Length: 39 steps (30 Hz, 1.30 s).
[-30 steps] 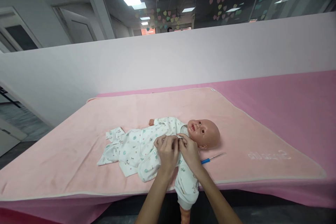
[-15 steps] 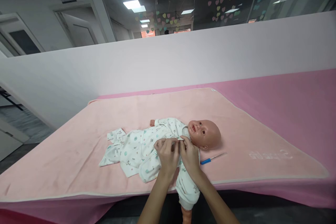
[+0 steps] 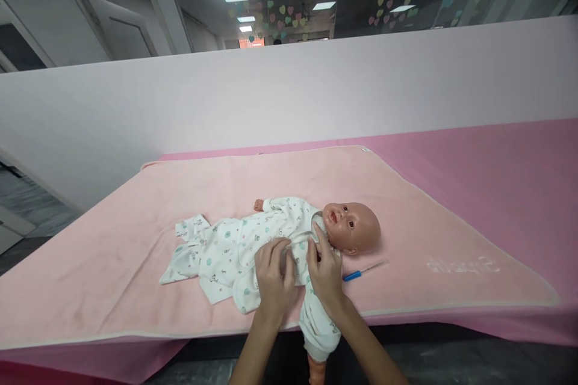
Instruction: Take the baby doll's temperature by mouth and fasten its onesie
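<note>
Apart now where they were nearly together half a second ago, the hands show a strip of chest cloth between them: the left hand (image 3: 274,277) has shifted toward the doll's waist, while the right hand (image 3: 326,274) remains just below the doll's chin. Both sets of fingers stand away from their thumbs, the left half curled over the near side of the printed outfit (image 3: 230,246), the right with its index finger raised along the collar. Neither hand looks clamped on anything.

Lying on its back on the peach blanket (image 3: 217,186), the doll (image 3: 354,228) has its head to the person's right. As far as shows, the sleeves are the settled part: the far arm is inside one, with only the far fist (image 3: 258,205) out, and the near sleeve (image 3: 316,325) covers the near arm, which reaches past the bed's edge. Judged from how the cloth lies, the front is the unsettled part. One front edge (image 3: 301,245) crosses the chest between the hands, and a loose lower flap (image 3: 246,295) spreads near the left wrist; whether any tie or snap is joined is too small to tell. The trouser leg (image 3: 180,264) lies flat, with no foot visible. A blue-ended stick (image 3: 352,275) rests near the right wrist, untouched.
</note>
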Each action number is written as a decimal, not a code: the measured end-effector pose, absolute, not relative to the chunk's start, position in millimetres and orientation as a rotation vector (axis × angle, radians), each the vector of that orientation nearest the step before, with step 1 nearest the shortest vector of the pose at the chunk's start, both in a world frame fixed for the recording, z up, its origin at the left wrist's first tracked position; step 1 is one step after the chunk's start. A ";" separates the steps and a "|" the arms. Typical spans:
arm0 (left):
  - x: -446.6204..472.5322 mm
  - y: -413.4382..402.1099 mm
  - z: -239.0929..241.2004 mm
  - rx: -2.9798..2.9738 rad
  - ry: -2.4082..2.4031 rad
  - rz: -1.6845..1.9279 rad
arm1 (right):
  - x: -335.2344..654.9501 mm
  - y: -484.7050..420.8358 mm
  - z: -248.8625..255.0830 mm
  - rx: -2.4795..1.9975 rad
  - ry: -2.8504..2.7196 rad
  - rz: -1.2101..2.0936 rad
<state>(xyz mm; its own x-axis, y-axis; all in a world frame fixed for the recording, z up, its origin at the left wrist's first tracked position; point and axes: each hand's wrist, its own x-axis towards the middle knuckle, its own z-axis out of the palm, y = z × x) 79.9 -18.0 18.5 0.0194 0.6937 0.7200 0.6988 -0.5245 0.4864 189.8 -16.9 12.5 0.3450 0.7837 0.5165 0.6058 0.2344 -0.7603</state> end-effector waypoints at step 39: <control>70.8 -20.1 12.8 -2.167 -1.752 -1.615 | 166.9 -25.7 16.1 -1.231 -1.579 0.587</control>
